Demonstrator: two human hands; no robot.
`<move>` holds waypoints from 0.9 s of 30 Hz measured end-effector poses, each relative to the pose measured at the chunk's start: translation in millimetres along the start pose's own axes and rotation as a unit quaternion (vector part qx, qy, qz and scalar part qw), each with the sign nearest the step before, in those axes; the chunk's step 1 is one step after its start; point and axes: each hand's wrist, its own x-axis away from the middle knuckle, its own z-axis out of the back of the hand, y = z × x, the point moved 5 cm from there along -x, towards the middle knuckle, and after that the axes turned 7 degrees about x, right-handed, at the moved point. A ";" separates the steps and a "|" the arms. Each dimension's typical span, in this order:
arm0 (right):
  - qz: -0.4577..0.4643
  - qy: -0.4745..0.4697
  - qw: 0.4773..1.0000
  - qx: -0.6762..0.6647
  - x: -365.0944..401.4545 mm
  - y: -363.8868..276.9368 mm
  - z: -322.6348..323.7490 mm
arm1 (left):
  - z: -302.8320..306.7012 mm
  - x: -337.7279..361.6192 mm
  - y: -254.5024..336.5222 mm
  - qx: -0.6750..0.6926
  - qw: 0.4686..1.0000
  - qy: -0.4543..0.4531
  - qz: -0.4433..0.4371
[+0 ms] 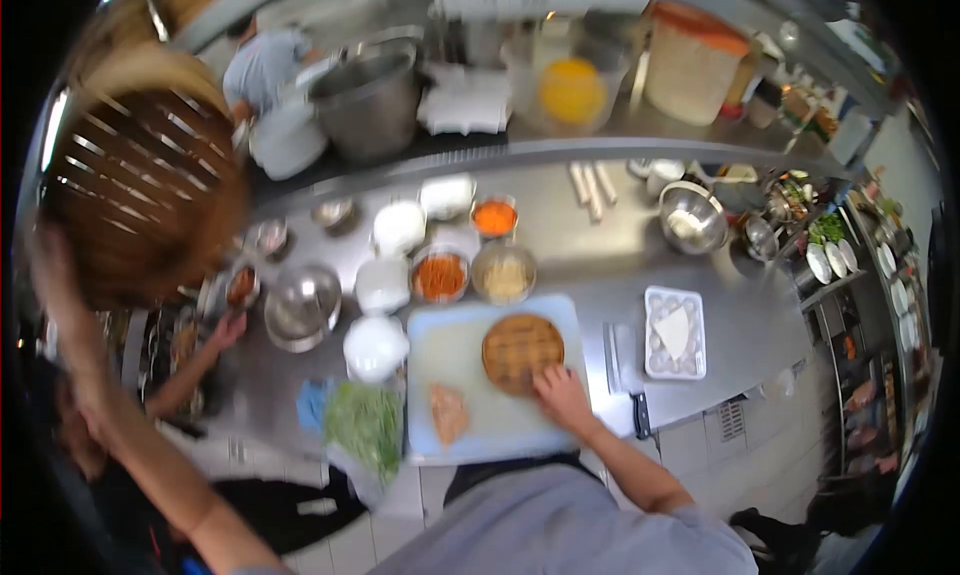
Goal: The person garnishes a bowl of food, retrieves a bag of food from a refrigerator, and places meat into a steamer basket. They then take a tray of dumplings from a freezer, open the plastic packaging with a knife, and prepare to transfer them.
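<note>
Raised high at the left, close to the camera, is a brown bamboo steamer basket [140, 185] with light showing through its slats. My left hand [55, 260] grips its edge and is blurred by motion. A second, round brown bamboo steamer piece [522, 347] with a woven pattern lies on the pale cutting board [490, 430]. At its lower right rim, the fingers of my right hand [562, 395] are curled onto it. Left of it on the board lies a piece of raw pinkish meat [447, 413].
A knife [640, 415] and an egg tray [674, 330] lie right of the board. Bowls of shredded carrot [440, 275] and other food stand behind it. Bagged greens [362, 430] sit at the left front. Another person's hand [230, 330] reaches in near a metal bowl [302, 307].
</note>
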 end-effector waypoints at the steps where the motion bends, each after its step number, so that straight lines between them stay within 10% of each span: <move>1: 0.024 0.009 1.000 0.007 -0.7 6.5 -0.1 | -72.7 72.7 108.8 -0.025 0.978 -0.130 -0.158; 6: 0.063 -0.021 0.994 -0.092 -11.4 32.9 26.1 | -211.5 349.2 98.1 0.147 0.874 -0.333 0.322; 10: 0.069 -0.034 0.990 -0.117 -16.3 50.3 38.2 | -256.7 485.5 93.9 0.178 0.806 -0.328 0.460; 23: 0.010 0.008 0.991 -0.132 -44.0 64.8 66.3 | -289.4 537.8 97.8 0.203 0.779 -0.334 0.490; 27: 0.032 0.003 0.990 -0.139 -28.4 69.0 31.0 | -296.4 516.0 135.1 0.006 0.869 -0.424 0.254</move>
